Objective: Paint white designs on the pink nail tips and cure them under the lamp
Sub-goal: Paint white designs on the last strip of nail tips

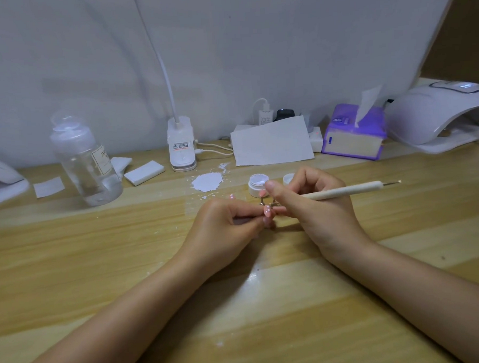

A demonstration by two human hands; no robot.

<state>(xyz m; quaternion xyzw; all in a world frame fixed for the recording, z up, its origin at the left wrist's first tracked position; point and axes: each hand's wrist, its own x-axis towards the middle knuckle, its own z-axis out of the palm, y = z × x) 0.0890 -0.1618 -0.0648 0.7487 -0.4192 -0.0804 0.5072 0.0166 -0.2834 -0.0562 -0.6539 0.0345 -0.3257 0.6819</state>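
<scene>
Left hand [229, 219] pinches a dotted pink nail tip [267, 211]; right hand [311, 202] grips the dotting pen [344, 190] (painting underway); the lamp [434, 115] beyond the right hand awaits.

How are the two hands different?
The right hand grips a dotting tool with a white handle; the left hand pinches a small pink nail tip. The right hand sits higher and nearer the jar. Both hands meet over the wooden table.
</scene>
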